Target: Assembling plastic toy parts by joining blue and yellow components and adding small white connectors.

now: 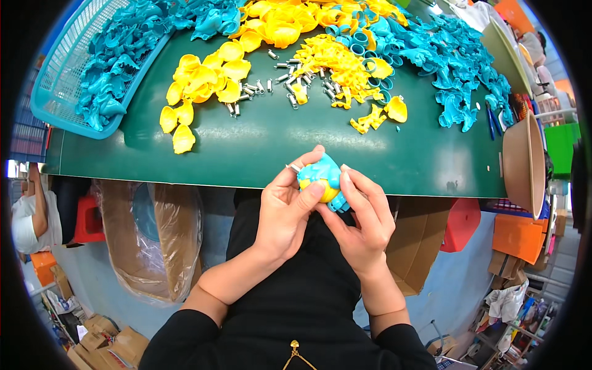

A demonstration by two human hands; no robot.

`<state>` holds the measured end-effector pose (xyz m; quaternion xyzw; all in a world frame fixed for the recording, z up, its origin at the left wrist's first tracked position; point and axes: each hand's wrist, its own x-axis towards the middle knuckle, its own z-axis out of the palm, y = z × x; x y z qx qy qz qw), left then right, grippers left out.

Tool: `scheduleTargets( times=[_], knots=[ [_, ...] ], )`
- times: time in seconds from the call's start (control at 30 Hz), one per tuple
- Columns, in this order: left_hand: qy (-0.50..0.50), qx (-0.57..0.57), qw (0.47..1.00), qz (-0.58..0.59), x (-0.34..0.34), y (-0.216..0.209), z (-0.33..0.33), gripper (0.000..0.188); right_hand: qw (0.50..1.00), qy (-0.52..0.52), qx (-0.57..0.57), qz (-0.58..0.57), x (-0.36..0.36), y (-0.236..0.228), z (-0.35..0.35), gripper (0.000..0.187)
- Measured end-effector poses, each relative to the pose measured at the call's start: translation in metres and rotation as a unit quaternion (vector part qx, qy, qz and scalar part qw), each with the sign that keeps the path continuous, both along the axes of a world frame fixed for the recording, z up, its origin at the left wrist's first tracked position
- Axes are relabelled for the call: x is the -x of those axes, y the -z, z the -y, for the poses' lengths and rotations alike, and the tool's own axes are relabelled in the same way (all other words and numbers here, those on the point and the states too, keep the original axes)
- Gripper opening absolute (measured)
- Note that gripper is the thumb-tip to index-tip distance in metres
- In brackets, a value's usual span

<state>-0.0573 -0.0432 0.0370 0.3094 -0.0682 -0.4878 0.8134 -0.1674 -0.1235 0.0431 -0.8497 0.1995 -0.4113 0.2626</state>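
Just in front of the table's near edge, both hands hold a small rounded plastic toy (323, 174) with turquoise and yellow parts. My left hand (287, 206) is closed around its left side, the thumb pressed on the yellow part. A small silvery metal piece (293, 167) shows by the left index finger; I cannot tell whether it is fixed to the toy. My right hand (364, 216) grips the toy's right side and underside, fingers bent against the turquoise part. The fingers hide part of the toy.
On the green table (246, 148) lie yellow shells (197, 80), small metal cylinders (269, 85), yellow pieces (333, 68), turquoise rings (359, 43) and turquoise parts (459, 68). A turquoise basket (68, 71) stands at the left, a beige basin (523, 163) at the right edge, beside blue-handled pliers (493, 122).
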Motion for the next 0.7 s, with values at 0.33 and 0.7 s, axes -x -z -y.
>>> scheduleTargets(
  times=[0.33,0.7],
  knots=[
    [-0.006,-0.002,0.989,0.149,0.001,-0.002,-0.003,0.065,0.962,-0.079,-0.263,0.002,0.006,-0.019,0.012,0.036],
    [0.065,0.030,0.983,0.170,-0.010,0.001,-0.008,0.065,0.970,-0.089,-0.212,-0.073,0.009,-0.040,0.022,0.038]
  ],
)
